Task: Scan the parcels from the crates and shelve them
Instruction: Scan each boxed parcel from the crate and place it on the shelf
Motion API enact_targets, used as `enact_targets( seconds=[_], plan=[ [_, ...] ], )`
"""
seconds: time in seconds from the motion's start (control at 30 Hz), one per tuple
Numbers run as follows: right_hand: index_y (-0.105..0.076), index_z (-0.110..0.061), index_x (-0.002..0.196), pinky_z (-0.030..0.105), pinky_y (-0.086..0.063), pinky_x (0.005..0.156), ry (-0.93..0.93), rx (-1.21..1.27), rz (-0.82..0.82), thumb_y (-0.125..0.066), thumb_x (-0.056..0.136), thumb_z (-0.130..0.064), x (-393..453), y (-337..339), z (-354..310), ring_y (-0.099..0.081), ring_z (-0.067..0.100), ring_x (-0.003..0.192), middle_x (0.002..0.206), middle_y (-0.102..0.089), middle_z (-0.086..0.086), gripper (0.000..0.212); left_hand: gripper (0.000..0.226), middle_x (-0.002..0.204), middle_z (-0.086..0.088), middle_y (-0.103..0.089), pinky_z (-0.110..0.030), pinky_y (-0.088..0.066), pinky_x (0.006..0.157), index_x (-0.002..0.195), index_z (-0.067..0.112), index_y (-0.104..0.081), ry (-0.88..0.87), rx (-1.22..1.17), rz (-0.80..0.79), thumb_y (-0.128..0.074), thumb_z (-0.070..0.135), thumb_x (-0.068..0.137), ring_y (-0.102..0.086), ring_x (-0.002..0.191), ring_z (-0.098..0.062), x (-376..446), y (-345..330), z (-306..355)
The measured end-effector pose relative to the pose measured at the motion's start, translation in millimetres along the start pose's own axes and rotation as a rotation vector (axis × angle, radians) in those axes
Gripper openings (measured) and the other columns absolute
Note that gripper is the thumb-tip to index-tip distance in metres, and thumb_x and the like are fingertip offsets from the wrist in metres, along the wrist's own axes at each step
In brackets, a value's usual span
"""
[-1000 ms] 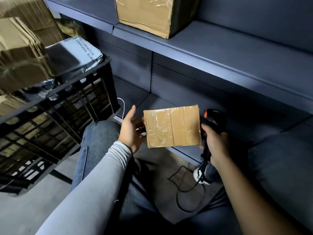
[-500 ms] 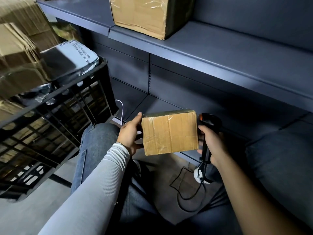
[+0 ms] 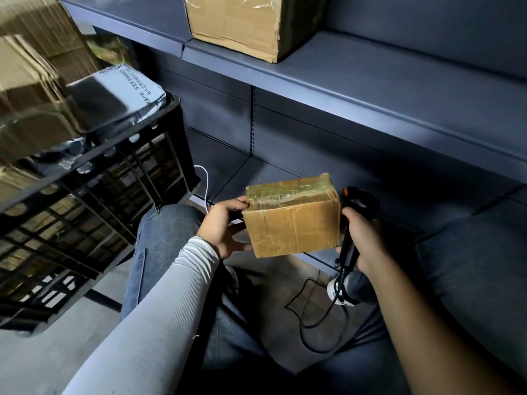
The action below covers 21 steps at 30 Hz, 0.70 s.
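Knees in blue jeans [image 3: 159, 240] are filling the near middle of the view, with a black cable [image 3: 313, 323] looping over the floor between them. Just beyond, both hands are working at the same height. The left hand [image 3: 225, 226], coming out of a pale ribbed sleeve [image 3: 159, 315], is gripping the left side of a small cardboard box [image 3: 293, 223] — thumb on its near lower edge, fingertips curled onto the taped top corner. The box is hanging in the air above the lap, its brown front face turned toward the camera and its top, covered in shiny tape, tilting into view. Touching the box's right side, the right hand [image 3: 365, 240] is wrapping closed round the handle of a black scanner [image 3: 353, 215], whose head with an orange dot is rising just behind the box's right edge.

On the left, a black plastic crate [image 3: 119, 178] is sitting tilted, holding a grey mailing bag [image 3: 119, 92] and blurred brown cartons. A white wire [image 3: 204, 181] is curving down beside it. Farther back, dark grey shelves [image 3: 370, 89] are running across — a large taped carton [image 3: 242, 24] is resting on the upper one, at the far top.
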State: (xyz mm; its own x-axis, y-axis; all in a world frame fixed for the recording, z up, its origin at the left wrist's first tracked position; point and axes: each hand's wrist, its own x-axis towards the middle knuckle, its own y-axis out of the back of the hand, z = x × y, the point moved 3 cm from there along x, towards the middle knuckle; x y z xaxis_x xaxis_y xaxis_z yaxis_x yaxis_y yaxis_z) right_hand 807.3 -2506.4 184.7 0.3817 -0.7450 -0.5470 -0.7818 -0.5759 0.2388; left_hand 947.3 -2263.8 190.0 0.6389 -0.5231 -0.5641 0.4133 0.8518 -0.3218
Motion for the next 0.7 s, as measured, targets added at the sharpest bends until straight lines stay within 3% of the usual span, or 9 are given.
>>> enact_targets(
  seconds=[0.07,0.27,0.4,0.43,0.53,0.6,0.7],
  plan=[
    [-0.063,-0.014,0.127,0.039,-0.060,0.062,-0.002,0.024,0.011,-0.070,0.087,-0.049,3.2,2.7,-1.0,-0.070,0.029,0.083,0.111,-0.071,0.015,0.053,0.046,0.111,0.002,-0.061,-0.051,-0.053,0.081,0.125,0.024,-0.070,0.007,0.051,-0.083,-0.052,0.025,0.083,-0.055,0.112,-0.021,-0.1,-2.0,0.2],
    [-0.070,-0.023,0.118,0.036,-0.050,0.066,-0.021,0.078,-0.119,-0.060,0.097,-0.049,0.5,2.7,-4.9,-0.066,0.024,0.093,0.111,-0.070,0.005,0.035,0.068,0.135,-0.006,-0.060,-0.062,-0.057,0.087,0.134,0.033,-0.067,-0.002,0.002,-0.134,-0.054,0.009,0.071,-0.051,0.128,-0.032,-0.3,-3.5,0.9],
    [-0.067,-0.015,0.099,0.036,-0.050,0.066,0.000,0.110,-0.153,-0.060,0.097,-0.030,-0.2,5.8,-7.6,-0.059,0.022,0.084,0.102,-0.062,0.012,0.016,0.068,0.123,0.000,-0.065,-0.067,-0.054,0.093,0.127,0.026,-0.068,-0.061,-0.088,-0.122,-0.042,-0.004,0.072,-0.057,0.119,-0.030,-7.9,-7.4,8.2],
    [-0.066,-0.015,0.096,0.035,-0.050,0.064,0.007,0.101,-0.150,-0.061,0.096,-0.025,1.3,6.8,-6.7,-0.060,0.021,0.080,0.099,-0.062,0.012,0.012,0.061,0.118,0.001,-0.065,-0.062,-0.055,0.092,0.123,0.025,-0.069,-0.084,-0.130,-0.109,-0.043,0.000,0.074,-0.058,0.113,-0.026,-9.0,-7.4,10.3],
    [-0.065,-0.017,0.083,0.031,-0.049,0.058,-0.002,0.087,-0.177,-0.058,0.093,-0.023,-6.5,5.5,-8.4,-0.063,0.019,0.062,0.079,-0.065,0.007,0.013,0.025,0.101,0.004,-0.062,-0.033,-0.047,0.070,0.105,0.029,-0.072,-0.153,-0.227,-0.047,-0.055,0.022,0.087,-0.055,0.091,-0.018,-11.1,-4.9,15.1],
    [-0.067,-0.019,0.083,0.032,-0.052,0.061,-0.036,0.140,-0.238,-0.057,0.097,-0.034,-11.4,1.7,-9.7,-0.065,0.020,0.061,0.074,-0.067,0.003,0.023,0.011,0.092,0.006,-0.064,-0.029,-0.043,0.064,0.097,0.029,-0.070,-0.203,-0.205,-0.032,-0.060,0.026,0.094,-0.055,0.085,-0.016,-9.7,-4.3,14.9],
    [-0.075,-0.020,0.086,0.030,-0.054,0.060,-0.008,0.177,-0.313,-0.062,0.096,-0.046,-18.4,-1.6,-16.2,-0.067,0.021,0.066,0.077,-0.071,0.001,0.030,0.019,0.093,0.006,-0.069,-0.027,-0.048,0.064,0.103,0.028,-0.069,-0.314,-0.184,-0.019,-0.062,0.013,0.094,-0.057,0.084,-0.016,-6.5,-3.8,14.6]
  ],
)
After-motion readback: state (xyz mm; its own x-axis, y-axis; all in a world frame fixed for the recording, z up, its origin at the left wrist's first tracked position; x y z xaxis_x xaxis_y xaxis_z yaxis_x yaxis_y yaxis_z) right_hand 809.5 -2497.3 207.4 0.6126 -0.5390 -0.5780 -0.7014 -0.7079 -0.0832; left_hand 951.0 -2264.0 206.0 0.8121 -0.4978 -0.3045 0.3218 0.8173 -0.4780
